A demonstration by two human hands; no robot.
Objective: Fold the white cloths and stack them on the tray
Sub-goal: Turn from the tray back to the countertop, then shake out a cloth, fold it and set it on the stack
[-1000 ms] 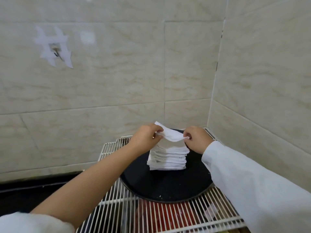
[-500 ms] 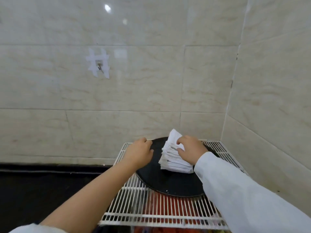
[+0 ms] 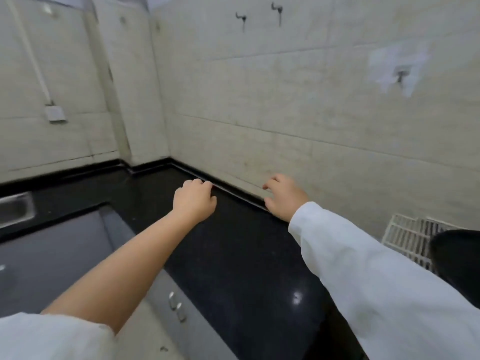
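View has swung left off the stack. Both hands now empty: left hand (image 3: 194,201) loosely curled, right hand (image 3: 284,197) with fingers apart, over the bare black table (image 3: 233,255). Tray (image 3: 457,258) at far right edge; cloth stack out of view. Likely fetching another cloth.

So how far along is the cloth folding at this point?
Done: hard to judge, since only the tray's dark edge shows at the right on the wire rack, and no cloths are in view. In hand: nothing; the left hand and right hand are both empty above the black counter. Left: no unfolded cloths are visible here, so any remaining ones must lie out of view.
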